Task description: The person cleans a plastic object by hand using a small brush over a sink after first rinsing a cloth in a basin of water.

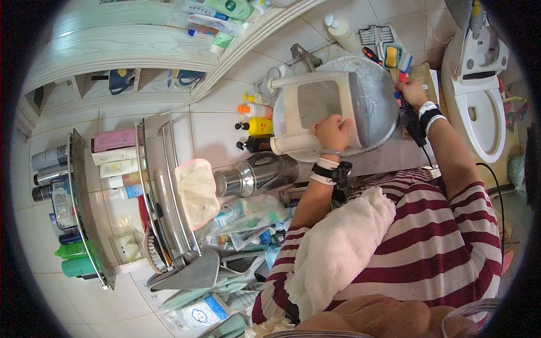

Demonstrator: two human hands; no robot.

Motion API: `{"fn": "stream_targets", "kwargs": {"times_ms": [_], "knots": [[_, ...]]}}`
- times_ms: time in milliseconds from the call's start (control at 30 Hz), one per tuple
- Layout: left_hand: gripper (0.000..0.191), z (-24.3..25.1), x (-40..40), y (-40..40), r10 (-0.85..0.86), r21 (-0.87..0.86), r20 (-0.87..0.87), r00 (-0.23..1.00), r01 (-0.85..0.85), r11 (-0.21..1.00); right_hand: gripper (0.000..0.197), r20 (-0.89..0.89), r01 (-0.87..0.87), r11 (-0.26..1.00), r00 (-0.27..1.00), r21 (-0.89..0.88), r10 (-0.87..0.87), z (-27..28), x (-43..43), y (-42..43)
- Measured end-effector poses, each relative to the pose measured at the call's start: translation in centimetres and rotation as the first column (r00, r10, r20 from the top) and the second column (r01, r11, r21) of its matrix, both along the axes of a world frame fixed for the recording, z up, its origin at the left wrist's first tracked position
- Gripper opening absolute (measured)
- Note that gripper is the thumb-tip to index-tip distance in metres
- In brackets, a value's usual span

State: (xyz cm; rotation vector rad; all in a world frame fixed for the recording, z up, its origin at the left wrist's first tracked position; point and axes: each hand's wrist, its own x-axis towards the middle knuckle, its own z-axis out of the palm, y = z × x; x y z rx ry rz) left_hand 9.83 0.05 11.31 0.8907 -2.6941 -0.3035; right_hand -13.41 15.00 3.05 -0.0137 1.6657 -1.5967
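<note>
A cream plastic housing (287, 91) with a grey translucent panel rests in a grey patterned washbasin (382, 105). My left hand (334, 133) lies on the housing's near side, fingers curled at its edge; whether it grips is hard to tell. My right hand (412, 92), to the right of the basin, holds the red handle of a brush (405, 63) with blue and white bristles. Below that hand lies a black corded device (412, 126). Just beyond the basin are a red and black screwdriver handle (372, 55) and a yellow sponge (391, 57) in a teal holder.
A chrome faucet (306, 57) stands behind the basin. Pump bottles (260, 126) line its left side, near a steel thermos jug (253, 175). A white toilet (479, 110) is at the right. Glass shelves (91, 211) and a towel rail (179, 186) are on the left wall.
</note>
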Motion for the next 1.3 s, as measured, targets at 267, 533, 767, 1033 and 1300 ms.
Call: {"fn": "stream_targets", "kwargs": {"times_ms": [267,533,767,1033,1300], "knots": [[0.018,6.9,2.2,-3.8,-0.032,0.151,-0.389,0.921,0.098,0.984,0.018,0.029,0.001,1.000,1.000,0.007,-0.002,0.5,0.1,0.3],[0.021,9.0,8.8,-8.0,-0.050,0.015,-0.352,0.935,0.059,0.998,0.020,-0.089,-0.069,0.998,0.994,0.009,0.069,-1.4,-0.6,0.5],[0.035,8.7,12.2,-9.0,0.490,0.774,-0.588,0.644,0.270,0.573,0.021,-0.019,-0.020,1.000,1.000,0.011,0.020,0.1,-0.2,0.7],[0.028,10.4,10.1,-4.7,0.422,0.664,-0.701,0.575,0.312,0.679,0.027,-0.093,-0.075,0.997,0.993,0.018,0.077,-0.4,-0.4,1.0],[0.035,7.5,6.2,1.5,-0.130,-0.104,-0.159,0.979,0.115,0.988,0.027,-0.587,-0.301,0.941,0.739,0.154,0.332,6.7,-0.4,-5.0]]}}
